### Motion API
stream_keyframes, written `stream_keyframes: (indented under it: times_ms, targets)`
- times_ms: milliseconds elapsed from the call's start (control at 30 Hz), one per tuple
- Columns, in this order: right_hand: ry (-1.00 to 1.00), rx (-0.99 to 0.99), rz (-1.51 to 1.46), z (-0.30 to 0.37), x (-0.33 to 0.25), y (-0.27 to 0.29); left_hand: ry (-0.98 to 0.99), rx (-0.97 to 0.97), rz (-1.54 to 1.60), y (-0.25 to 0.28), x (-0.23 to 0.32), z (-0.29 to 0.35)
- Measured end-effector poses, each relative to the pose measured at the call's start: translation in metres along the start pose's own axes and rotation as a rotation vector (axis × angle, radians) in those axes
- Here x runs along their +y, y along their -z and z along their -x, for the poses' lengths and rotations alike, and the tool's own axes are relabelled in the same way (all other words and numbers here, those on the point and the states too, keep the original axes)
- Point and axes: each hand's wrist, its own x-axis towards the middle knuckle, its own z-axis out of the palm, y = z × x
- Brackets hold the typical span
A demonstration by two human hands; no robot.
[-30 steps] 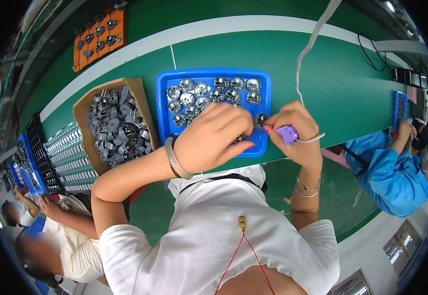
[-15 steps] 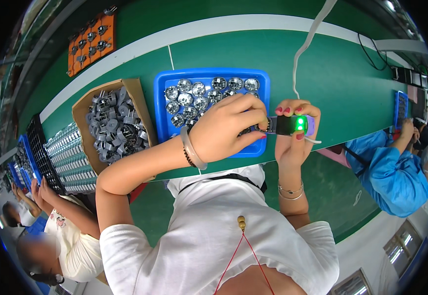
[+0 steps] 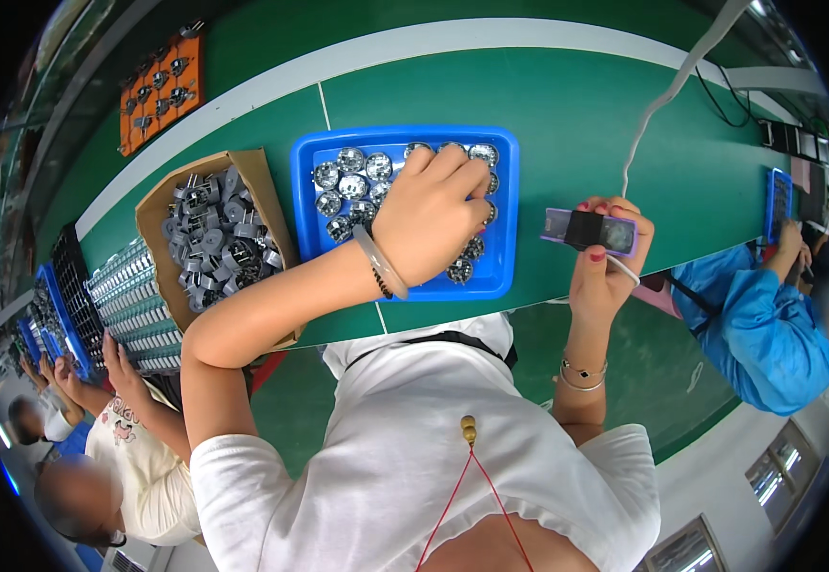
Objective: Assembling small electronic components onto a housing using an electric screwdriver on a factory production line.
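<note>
The person's two hands are working apart above the green desk. The left hand is curling over the right half of the blue tray, its fingers bent down among the small mirrored balls; it is hiding whatever lies under the palm, so I cannot tell whether it is gripping a ball. The balls are sitting inside the tray, most of those in sight clustering in its left half.

To the right of the tray, the right hand is clasping a slim purple device between thumb and fingers, holding it clear of the tray. A white cable is running down from the far right toward that hand.

Working well here is probably depending on a light fingertip pinch on one ball at a time, with its neighbours staying undisturbed, while the right hand is keeping the device level and the cable hanging slack.

To the left of the tray, an open cardboard box is holding a heap of grey parts.
</note>
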Motion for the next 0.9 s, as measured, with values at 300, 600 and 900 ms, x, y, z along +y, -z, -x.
stream_keyframes:
  times_ms: [300, 600, 900]
  targets:
    - [0.042, -0.234, 0.103, 0.007, 0.000, 0.006, 0.037, -0.072, 0.018, 0.011, -0.001, 0.006]
    - [0.059, -0.641, 0.438, -0.015, -0.013, -0.010, 0.006, -0.154, -0.014, 0.014, 0.027, 0.030]
    - [-0.069, -0.740, 0.455, -0.016, -0.013, -0.015, 0.018, -0.150, -0.048, 0.017, 0.027, 0.040]
